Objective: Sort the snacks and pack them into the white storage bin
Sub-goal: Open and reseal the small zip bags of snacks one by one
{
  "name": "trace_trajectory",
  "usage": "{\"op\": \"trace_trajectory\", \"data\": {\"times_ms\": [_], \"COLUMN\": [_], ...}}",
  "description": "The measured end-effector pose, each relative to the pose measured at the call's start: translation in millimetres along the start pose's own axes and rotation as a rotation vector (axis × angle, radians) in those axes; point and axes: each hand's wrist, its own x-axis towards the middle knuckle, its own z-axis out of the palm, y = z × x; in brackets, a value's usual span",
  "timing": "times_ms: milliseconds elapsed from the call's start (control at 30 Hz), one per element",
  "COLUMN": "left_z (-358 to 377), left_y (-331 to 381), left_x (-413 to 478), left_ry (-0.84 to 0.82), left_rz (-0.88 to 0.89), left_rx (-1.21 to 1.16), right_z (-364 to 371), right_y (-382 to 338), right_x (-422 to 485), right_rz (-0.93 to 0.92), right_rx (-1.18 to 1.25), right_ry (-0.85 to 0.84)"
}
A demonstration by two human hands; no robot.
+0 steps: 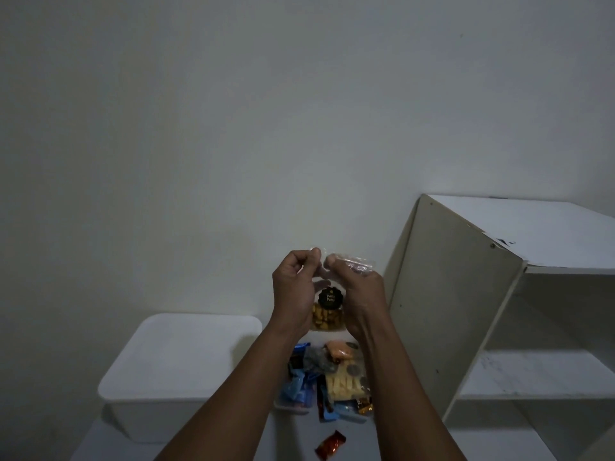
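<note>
Both left hand (pixel 293 291) and right hand (pixel 361 294) are pinching a clear plastic bag of golden snacks (pixel 327 319) mid-frame, probably sorting it; next, it is likely going down into the white plastic storage bin (pixel 146 417), lower left

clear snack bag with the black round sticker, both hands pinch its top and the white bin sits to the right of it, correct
Not quite. The head view shows the white storage bin to the left of the clear snack bag, not the right; the white shelf unit stands on the right. The left hand and right hand do pinch its top.
</note>
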Motion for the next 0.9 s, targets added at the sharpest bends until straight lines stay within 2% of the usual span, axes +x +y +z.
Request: {"op": "trace_trajectory", "data": {"times_ms": [267,500,700,800,900], "left_z": [-2,6,5,3,-7], "left_y": [1,-4,2,2,9], "left_x": [-4,-4,-3,-1,5], "left_ry": [-0.06,0.11,0.133,0.09,-0.071], "left_rz": [0.043,0.102,0.078,0.023,-0.026], "left_rx": [0.053,0.102,-0.023,-0.073,-0.053], "right_z": [2,16,13,11,9], "right_y": [-3,-2,-7,-4,-7], "right_x": [-3,-4,1,2,1], "right_rz": [-0.042,-0.017,-0.066,-0.051,-0.07], "right_rx": [-0.04,-0.008,-0.029,-0.017,-0.078], "right_ry": [-0.014,0.089,0.148,0.148,0.086]}}
